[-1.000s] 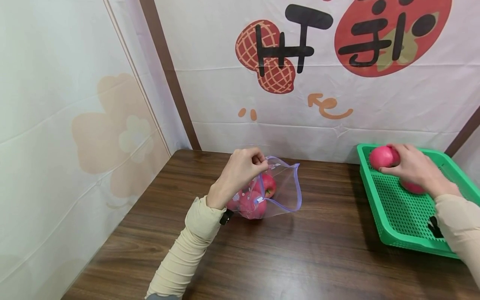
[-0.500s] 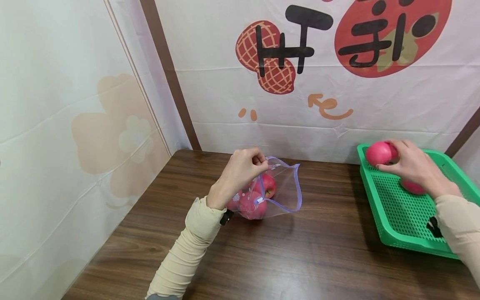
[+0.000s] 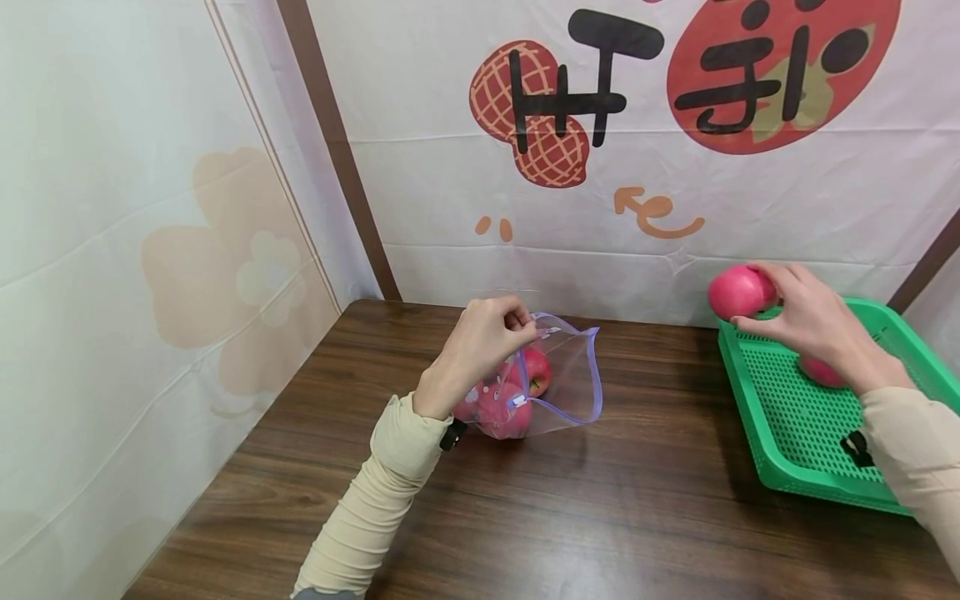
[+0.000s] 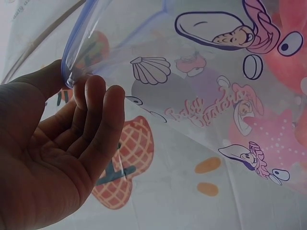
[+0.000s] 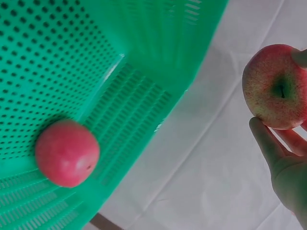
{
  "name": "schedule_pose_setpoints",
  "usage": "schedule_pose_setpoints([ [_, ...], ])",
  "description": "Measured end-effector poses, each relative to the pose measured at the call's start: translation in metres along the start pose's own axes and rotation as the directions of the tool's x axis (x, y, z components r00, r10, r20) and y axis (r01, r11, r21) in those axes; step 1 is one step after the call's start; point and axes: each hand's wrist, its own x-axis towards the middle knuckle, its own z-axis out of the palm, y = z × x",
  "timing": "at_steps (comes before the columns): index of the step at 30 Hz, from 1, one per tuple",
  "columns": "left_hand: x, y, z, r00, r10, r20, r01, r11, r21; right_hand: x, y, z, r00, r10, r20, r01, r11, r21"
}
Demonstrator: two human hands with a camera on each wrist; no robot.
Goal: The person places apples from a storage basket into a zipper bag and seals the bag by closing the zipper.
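Observation:
My left hand (image 3: pixel 487 337) pinches the purple-edged rim of a clear zip bag (image 3: pixel 573 383) between thumb and fingertips; in the left wrist view the bag (image 4: pixel 192 91) shows printed shells and a starfish. Several red apples (image 3: pixel 506 408) lie inside it, and its mouth gapes toward the right. Above the left edge of a green basket, my right hand (image 3: pixel 806 321) grips a red apple (image 3: pixel 735 293). In the right wrist view that apple (image 5: pixel 273 91) shows its stem end, with thumb and fingers around its side. Another apple (image 5: pixel 67 153) rests inside the basket (image 5: pixel 144 115).
The green basket (image 3: pixel 765 462) stands at the right of the brown wooden table (image 3: pixel 600 517). Behind the table hangs a printed white cloth (image 3: pixel 435 183), and another cloth wall (image 3: pixel 112 375) borders the left side. A black strap (image 3: pixel 857 448) shows at the right wrist.
My right hand has lifted the apple up and leftward, from inside the basket to above its left rim. The left hand and the bag have stayed in place.

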Motion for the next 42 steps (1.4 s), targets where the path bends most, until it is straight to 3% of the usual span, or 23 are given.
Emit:
schedule_pose_setpoints([
  [16, -0.001, 0.001, 0.0, 1.0, 0.0, 0.009, 0.0, 1.0, -0.007, 0.004, -0.05, -0.003, 0.996, -0.086, -0.036, 0.087, 0.996, 0.024],
  [27, 0.001, 0.0, 0.001, 1.0, 0.0, 0.004, 0.0, 1.0, 0.007, 0.004, -0.085, -0.003, 0.978, -0.194, -0.074, 0.197, 0.98, 0.028],
  [38, 0.001, 0.0, 0.0, 1.0, 0.004, 0.014, -0.004, 1.0, -0.003, 0.003, -0.117, 0.001, 0.942, -0.318, -0.108, 0.324, 0.945, 0.047],
  [42, 0.001, 0.0, 0.001, 1.0, -0.003, 0.016, 0.004, 1.0, -0.016, 0.003, -0.128, 0.003, 0.919, -0.376, -0.117, 0.384, 0.922, 0.056],
])
